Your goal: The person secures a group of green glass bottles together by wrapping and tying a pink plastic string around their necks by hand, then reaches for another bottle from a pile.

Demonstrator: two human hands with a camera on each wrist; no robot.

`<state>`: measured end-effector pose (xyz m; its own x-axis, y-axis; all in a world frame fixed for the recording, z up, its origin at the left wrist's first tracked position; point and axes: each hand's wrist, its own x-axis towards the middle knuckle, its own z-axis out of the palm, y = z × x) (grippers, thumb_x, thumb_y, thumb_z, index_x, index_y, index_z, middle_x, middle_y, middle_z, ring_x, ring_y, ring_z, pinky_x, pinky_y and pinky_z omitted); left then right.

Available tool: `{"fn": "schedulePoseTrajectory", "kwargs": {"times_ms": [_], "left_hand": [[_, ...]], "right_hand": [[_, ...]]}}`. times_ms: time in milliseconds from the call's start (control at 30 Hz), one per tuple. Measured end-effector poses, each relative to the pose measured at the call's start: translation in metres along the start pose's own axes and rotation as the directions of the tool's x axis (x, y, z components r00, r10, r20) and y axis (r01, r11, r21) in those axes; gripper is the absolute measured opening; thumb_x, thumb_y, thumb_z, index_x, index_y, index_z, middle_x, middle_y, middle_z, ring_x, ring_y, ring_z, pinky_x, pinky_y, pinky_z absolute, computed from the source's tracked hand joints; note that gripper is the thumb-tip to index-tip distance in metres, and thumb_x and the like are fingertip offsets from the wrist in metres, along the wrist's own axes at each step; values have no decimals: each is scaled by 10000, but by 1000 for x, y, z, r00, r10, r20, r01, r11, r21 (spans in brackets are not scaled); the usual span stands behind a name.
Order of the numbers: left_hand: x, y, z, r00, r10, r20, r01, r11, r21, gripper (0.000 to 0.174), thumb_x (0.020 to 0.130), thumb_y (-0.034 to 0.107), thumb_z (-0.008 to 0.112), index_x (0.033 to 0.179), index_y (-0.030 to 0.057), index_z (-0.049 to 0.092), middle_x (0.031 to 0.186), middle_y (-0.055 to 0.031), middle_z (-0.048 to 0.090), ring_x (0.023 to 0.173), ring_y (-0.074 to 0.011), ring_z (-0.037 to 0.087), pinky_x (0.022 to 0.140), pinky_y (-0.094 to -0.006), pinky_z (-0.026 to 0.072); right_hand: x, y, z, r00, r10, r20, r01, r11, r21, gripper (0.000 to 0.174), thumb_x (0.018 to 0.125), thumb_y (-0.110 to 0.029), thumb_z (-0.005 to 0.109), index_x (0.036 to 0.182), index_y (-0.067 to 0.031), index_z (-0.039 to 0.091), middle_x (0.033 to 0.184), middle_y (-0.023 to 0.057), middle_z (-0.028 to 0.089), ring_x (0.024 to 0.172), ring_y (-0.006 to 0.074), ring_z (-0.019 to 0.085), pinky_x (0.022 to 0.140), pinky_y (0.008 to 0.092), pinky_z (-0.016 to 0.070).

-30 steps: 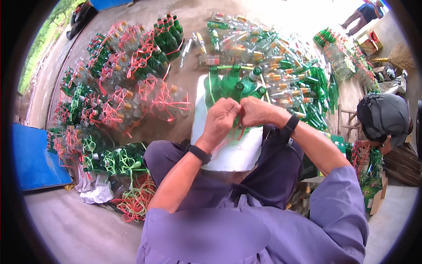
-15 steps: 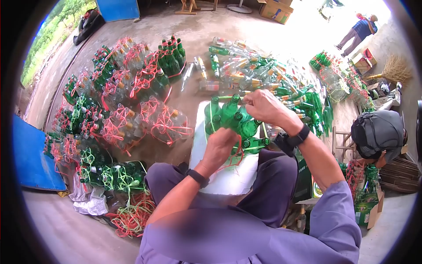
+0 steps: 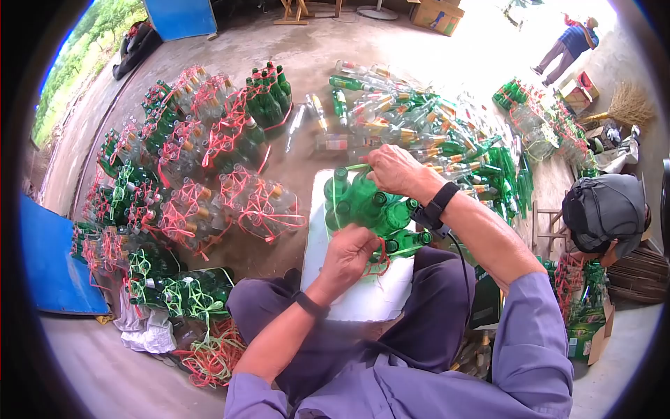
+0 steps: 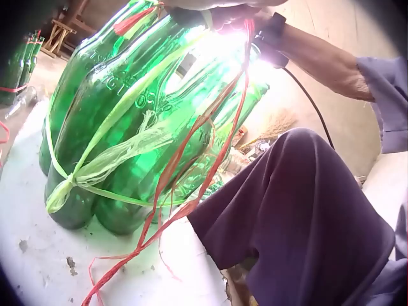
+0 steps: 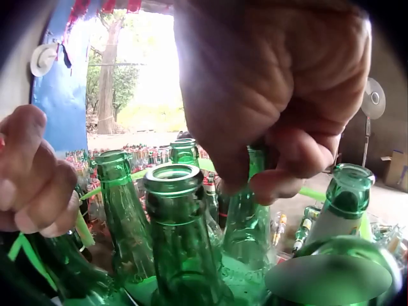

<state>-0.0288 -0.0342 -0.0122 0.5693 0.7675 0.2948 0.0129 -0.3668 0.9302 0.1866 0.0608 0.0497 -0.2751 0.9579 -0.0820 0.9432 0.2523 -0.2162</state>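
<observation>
A cluster of green glass bottles stands upright on a white board between the person's knees. Light green strapping, with a knot, runs round the bottles' lower part and up over them. At the near side, the left hand pinches red plastic ribbon, whose loose ends trail down onto the board. The right hand reaches over the far bottles. Its fingers curl at the neck of a far bottle, partly hiding it in the right wrist view.
Bundles of bottles tied with red ribbon stand to the left. Loose bottles lie piled behind and right. Tangled ribbon lies at lower left. A person in a grey cap bends at right; another person stands far back.
The hands were together at a near bottle top; they then parted. The right hand swung right, then back left to the far bottle. The left hand moved toward the body. The head view shifted.
</observation>
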Motion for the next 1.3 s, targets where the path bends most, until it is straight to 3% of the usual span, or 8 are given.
{"fn": "schedulePoseTrajectory", "kwargs": {"times_ms": [500, 667, 900, 967, 1033, 1100, 1167, 1300], "left_hand": [[2, 2, 3, 998, 42, -52, -44, 999, -30, 95, 941, 78, 688, 869, 20, 665, 734, -91, 567, 726, -256, 526, 690, -362, 430], [-2, -1, 2, 1000, -19, -16, 18, 1000, -23, 105, 965, 104, 676, 903, 22, 691, 770, -69, 595, 765, -224, 522, 721, -336, 434], [-3, -2, 1, 1000, -11, -2, 11, 1000, -14, 131, 993, 123, 661, 939, 9, 698, 798, -60, 597, 790, -194, 518, 735, -313, 441], [-3, -2, 0, 1000, -5, -1, 5, 1000, -11, 124, 992, 116, 659, 944, 7, 692, 801, -67, 594, 786, -197, 521, 731, -314, 444], [-4, -2, 0, 1000, -1, -5, 1, 1000, -11, 117, 991, 109, 657, 948, 4, 685, 805, -73, 591, 783, -200, 524, 728, -315, 446], [-2, -2, 1, 999, 24, -33, -25, 999, -26, 27, 906, 15, 677, 896, 20, 652, 786, -110, 590, 766, -282, 572, 701, -376, 454], [-1, 0, 1, 999, 23, -34, -23, 1000, -14, 29, 899, 13, 676, 892, 22, 649, 789, -113, 593, 768, -287, 577, 700, -380, 455], [-1, -6, 3, 998, 42, -39, -42, 999, 12, 27, 889, 17, 672, 886, 29, 648, 795, -115, 597, 772, -297, 579, 707, -388, 455]], "right_hand": [[-1, 5, 13, 988, 2, -152, -2, 1000, 3, 260, 832, -157, 727, 1035, 4, 745, 839, 267, 692, 800, 440, 692, 711, 498, 549], [-3, -2, 11, 982, 99, -160, -89, 994, 68, 201, 846, -157, 725, 921, 28, 747, 806, 271, 689, 791, 453, 700, 721, 494, 564], [-3, -4, 13, 986, 67, -151, -74, 996, -40, 229, 854, -186, 739, 835, 39, 698, 788, 281, 681, 771, 456, 701, 702, 502, 559], [-12, -9, 5, 953, 132, -272, -129, 991, 30, 295, 873, -243, 746, 818, 41, 689, 775, 284, 677, 743, 451, 696, 669, 499, 550], [-25, -18, -10, 956, 129, -264, -133, 991, 1, 336, 877, -279, 749, 806, 44, 687, 769, 285, 675, 730, 455, 691, 660, 505, 543], [-38, -29, -28, 957, 126, -259, -138, 990, -27, 378, 880, -315, 751, 795, 48, 686, 764, 286, 674, 717, 459, 685, 652, 510, 537], [-50, -41, -42, 995, 97, 13, -97, 995, -39, 420, 877, -349, 751, 793, 57, 687, 758, 283, 674, 705, 467, 677, 652, 522, 526], [-52, -30, -9, 997, -24, 72, 24, 1000, -6, 390, 830, -324, 759, 776, 57, 691, 767, 292, 670, 762, 469, 684, 706, 530, 542]]}}
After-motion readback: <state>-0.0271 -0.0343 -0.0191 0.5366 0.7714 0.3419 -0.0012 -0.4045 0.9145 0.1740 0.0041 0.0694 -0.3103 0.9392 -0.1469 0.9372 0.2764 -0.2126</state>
